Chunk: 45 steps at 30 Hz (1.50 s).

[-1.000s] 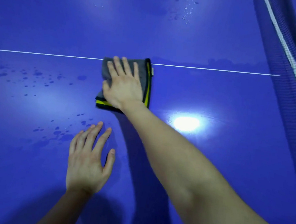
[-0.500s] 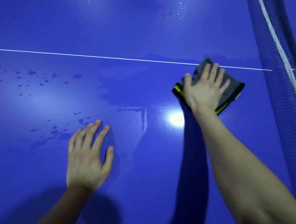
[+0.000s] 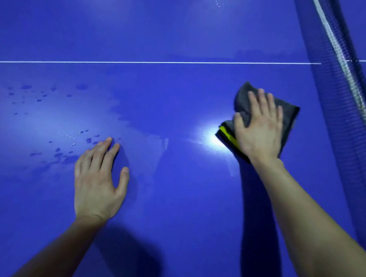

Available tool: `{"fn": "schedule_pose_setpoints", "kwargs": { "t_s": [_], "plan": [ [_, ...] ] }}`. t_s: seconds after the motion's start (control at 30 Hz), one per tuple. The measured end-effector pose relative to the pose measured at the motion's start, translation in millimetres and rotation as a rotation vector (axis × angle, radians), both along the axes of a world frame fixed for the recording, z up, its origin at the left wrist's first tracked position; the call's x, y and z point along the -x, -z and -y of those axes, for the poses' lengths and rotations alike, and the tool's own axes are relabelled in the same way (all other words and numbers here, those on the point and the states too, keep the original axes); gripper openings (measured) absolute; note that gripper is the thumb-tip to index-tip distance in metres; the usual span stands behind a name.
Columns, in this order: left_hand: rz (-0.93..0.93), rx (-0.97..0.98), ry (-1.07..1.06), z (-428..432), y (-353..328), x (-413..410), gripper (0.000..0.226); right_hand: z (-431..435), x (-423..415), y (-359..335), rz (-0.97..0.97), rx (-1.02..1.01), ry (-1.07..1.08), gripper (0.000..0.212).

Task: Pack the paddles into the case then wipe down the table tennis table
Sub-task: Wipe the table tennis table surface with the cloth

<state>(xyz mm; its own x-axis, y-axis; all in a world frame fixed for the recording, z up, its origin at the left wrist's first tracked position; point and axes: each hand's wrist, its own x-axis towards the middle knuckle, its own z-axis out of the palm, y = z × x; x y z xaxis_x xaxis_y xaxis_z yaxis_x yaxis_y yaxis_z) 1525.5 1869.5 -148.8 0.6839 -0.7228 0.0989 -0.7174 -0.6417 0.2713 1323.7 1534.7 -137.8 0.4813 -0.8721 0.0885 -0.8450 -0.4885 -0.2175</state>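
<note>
- The cloth [image 3: 287, 121], grey with a yellow edge, lay folded on the counter [image 3: 188, 22], just beside the net [image 3: 347, 91] and on the near side of the white line [image 3: 153, 63]; the folds likely made a thick pad for wiping.
- The right hand [image 3: 260, 128] lay flat on top of it, fingers [image 3: 259, 101] straight and pressing down, not curled round it; a flat palm probably spread the push over the whole pad.
- The left hand [image 3: 97, 181] rested palm-down on the counter, well apart from the cloth, its fingers released and holding nothing; it seemed to be a brace for the reach.
- Droplets [image 3: 38, 97] dotted the counter beyond the left fingertips and further left; that patch looked unwiped.
- No paddles or case were in view.
</note>
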Motion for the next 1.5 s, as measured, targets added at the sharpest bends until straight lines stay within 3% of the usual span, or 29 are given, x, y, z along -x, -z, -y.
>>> {"fn": "schedule_pose_setpoints", "kwargs": {
  "t_s": [0.13, 0.3, 0.43, 0.5, 0.63, 0.73, 0.83, 0.97, 1.17, 1.3, 1.5],
  "plan": [
    [0.003, -0.005, -0.01, -1, 2, 0, 0.056, -49, -28, -5, -0.064, -0.028, 0.193, 0.087],
    [0.023, 0.024, -0.001, 1, 0, 3, 0.051, -172, -128, -8, -0.076, -0.053, -0.326, 0.094],
    [0.011, 0.016, -0.007, 0, 0, 3, 0.052, -155, -104, -1, 0.082, -0.02, -0.407, 0.07],
    [0.0, 0.009, -0.005, 0, 1, 2, 0.052, -125, -51, 3, 0.11, 0.005, -0.322, 0.066],
    [-0.001, 0.013, -0.012, 0, 0, 2, 0.052, -77, 71, 1, 0.034, 0.028, 0.073, 0.067],
    [0.023, 0.016, 0.004, -1, 2, -1, 0.052, -76, 86, -1, -0.02, -0.031, 0.289, 0.071],
    [0.036, -0.01, 0.019, -1, 2, -1, 0.053, -123, 33, -7, -0.074, -0.02, 0.28, 0.08],
    [0.042, -0.063, 0.139, -8, -8, -17, 0.054, -244, -47, -7, -0.065, -0.048, -0.189, 0.084],
    [0.114, -0.071, 0.297, -48, -29, -68, 0.042, -324, -12, -7, -0.077, -0.117, -0.52, 0.096],
    [0.082, -0.022, 0.261, -75, -27, -83, 0.041, -299, -47, -2, -0.059, -0.07, -0.5, 0.079],
    [0.091, 0.008, 0.072, -70, -21, -156, 0.045, -165, -229, 5, -0.086, -0.05, -0.33, 0.075]
  ]
}}
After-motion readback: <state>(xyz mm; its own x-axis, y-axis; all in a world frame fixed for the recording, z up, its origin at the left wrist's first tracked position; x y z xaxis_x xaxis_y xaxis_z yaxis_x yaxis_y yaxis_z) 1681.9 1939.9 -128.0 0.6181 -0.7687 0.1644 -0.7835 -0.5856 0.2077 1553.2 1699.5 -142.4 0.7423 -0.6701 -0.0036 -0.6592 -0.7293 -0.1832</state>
